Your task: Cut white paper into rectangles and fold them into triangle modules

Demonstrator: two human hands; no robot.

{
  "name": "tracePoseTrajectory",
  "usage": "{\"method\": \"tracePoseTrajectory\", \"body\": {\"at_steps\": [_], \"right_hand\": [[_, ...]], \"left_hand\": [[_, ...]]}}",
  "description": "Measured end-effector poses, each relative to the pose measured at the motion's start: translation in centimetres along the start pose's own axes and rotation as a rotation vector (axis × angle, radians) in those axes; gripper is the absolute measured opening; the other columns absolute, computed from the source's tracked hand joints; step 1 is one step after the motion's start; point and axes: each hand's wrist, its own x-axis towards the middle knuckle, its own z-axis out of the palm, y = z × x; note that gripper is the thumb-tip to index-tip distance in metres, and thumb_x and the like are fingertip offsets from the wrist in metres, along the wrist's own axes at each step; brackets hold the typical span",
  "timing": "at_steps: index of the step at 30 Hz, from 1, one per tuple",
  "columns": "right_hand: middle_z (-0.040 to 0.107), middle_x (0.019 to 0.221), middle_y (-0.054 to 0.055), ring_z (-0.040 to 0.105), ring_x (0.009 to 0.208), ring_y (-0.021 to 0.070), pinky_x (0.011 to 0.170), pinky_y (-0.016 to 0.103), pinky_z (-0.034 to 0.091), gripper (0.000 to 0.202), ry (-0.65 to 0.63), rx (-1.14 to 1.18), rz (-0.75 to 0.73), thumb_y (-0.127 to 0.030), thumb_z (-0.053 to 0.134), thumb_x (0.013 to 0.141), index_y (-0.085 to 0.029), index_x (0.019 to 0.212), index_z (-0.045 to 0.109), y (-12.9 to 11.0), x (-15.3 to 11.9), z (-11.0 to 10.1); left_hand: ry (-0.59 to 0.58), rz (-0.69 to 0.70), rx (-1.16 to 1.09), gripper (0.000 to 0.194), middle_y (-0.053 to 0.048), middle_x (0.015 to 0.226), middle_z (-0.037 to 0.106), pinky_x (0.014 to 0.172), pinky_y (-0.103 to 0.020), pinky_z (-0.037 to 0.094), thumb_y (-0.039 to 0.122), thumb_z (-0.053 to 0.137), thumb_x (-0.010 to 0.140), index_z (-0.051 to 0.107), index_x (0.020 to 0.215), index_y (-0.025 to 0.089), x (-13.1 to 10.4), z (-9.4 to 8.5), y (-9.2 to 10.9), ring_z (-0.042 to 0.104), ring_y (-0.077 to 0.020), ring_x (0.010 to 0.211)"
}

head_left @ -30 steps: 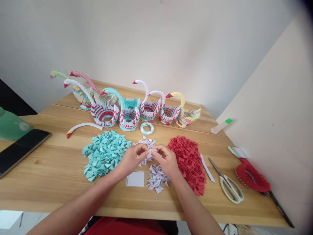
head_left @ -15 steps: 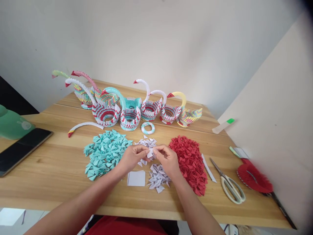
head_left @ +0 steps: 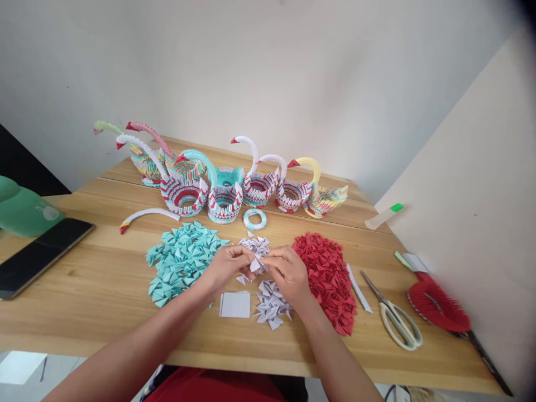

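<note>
While the left hand [head_left: 229, 264] and right hand [head_left: 290, 273] together pinch a small white paper piece [head_left: 255, 264], it hangs over a white pile [head_left: 260, 244] on the worktop [head_left: 104, 296]. Nearer the body lie square sheets [head_left: 235, 305] and a second white pile [head_left: 273, 306]; a turquoise heap [head_left: 186, 259] flanks the left, a red heap [head_left: 325, 282] the right. Paper swans [head_left: 171, 194] stand behind.

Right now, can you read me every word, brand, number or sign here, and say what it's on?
No words, brands or numbers can be read.
Green object: a small pale mark, too blurred to make out.
Phone: no text shows.
</note>
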Motion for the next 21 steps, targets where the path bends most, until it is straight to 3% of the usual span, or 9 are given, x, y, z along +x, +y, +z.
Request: {"method": "tracePoseTrajectory", "body": {"at_steps": [14, 21], "right_hand": [[0.067, 0.084, 0.005, 0.059, 0.077, 0.0181, 0.066, 0.031, 0.047, 0.030, 0.003, -0.081, -0.072, -0.005, 0.055, 0.087, -0.026, 0.101, 0.071, 0.3, 0.1, -0.1], [0.067, 0.085, 0.005, 0.059, 0.079, 0.0188, 0.067, 0.032, 0.047, 0.029, -0.017, -0.100, -0.079, -0.006, 0.055, 0.088, -0.025, 0.104, 0.070, 0.3, -0.1, 0.1]], "left_hand": [[0.020, 0.044, 0.095, 0.026, 0.000, 0.057, 0.065, 0.057, -0.024, 0.048, 0.038, 0.070, 0.070, 0.066, 0.068, 0.012, 0.1, 0.0, 0.1, 0.063, -0.0140, 0.052], [-0.064, -0.031, -0.205, 0.023, -0.003, 0.062, 0.068, 0.057, -0.028, 0.049, 0.033, 0.074, 0.069, 0.064, 0.067, 0.013, 0.3, -0.1, -0.8, 0.062, -0.0150, 0.051]]}}
